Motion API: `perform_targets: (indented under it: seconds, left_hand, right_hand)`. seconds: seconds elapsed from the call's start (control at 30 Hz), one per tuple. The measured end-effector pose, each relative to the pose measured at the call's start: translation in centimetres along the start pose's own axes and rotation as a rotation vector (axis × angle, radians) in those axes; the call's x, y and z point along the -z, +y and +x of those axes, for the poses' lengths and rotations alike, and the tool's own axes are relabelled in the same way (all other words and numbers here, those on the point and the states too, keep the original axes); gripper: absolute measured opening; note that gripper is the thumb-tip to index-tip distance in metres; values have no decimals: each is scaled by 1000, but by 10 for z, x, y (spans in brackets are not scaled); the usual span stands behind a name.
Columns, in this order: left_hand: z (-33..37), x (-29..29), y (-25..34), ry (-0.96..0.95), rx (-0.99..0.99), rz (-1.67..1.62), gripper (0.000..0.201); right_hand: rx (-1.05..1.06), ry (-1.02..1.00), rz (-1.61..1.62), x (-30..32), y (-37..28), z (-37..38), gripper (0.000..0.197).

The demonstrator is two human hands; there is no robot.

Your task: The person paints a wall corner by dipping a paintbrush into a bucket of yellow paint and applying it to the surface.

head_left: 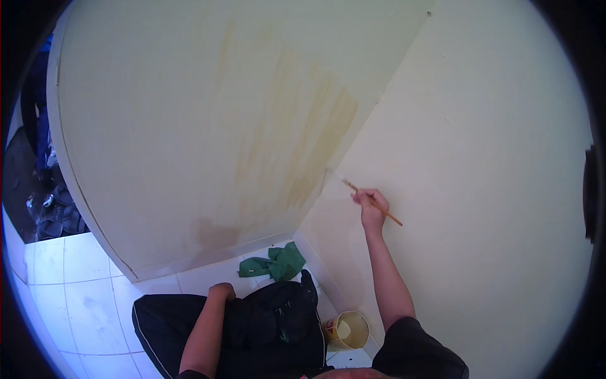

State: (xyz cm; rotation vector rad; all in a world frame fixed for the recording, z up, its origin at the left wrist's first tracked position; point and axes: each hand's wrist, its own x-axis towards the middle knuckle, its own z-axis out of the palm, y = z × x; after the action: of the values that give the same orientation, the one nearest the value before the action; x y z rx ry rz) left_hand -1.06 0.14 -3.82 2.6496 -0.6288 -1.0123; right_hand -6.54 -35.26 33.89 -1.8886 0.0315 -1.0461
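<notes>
My right hand [370,201] is closed round a thin paintbrush [393,219] with an orange-brown handle. The bristle end points up and left, close to the inner corner where two pale walls meet. Tan streaks run down the left wall [145,126], densest beside that corner. The right wall [480,158] is a more even cream. Low in the picture, my left hand [222,291] rests on my dark-clothed knee, its fingers tucked out of sight. Beside my right leg stands an open, cream-coloured bucket [353,328]; what it holds is hard to make out.
A crumpled green cloth [274,262] lies on the white tiled floor [88,316] at the foot of the corner. Past the left wall's outer edge, dark footwear [60,218] and hanging clothes [43,126] show. A dark object [590,192] sits at the far right rim.
</notes>
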Motion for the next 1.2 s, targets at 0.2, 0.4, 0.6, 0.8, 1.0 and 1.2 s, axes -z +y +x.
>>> perform_targets:
  seconds: [0.2, 0.4, 0.6, 0.8, 1.0, 1.2]
  left_hand:
    - [-8, 4, -1, -6, 1, -2, 37]
    - [-8, 4, 2, -5, -8, 13, 38]
    - [-8, 6, 5, -15, -20, 29, 39]
    - [-3, -3, -7, -1, -18, 20, 39]
    - [-10, 2, -6, -30, -8, -6, 40]
    - [-16, 8, 6, -39, -13, 11, 40]
  right_hand:
    - [285, 240, 205, -18, -78, 43, 11]
    - [136, 158, 145, -12, -15, 10, 9]
    - [-34, 89, 116, 0, 5, -1, 8]
    - [243, 241, 243, -17, -70, 41, 9]
    - [66, 121, 181, -18, -2, -3, 9]
    - [-201, -19, 135, -10, 51, -45, 11]
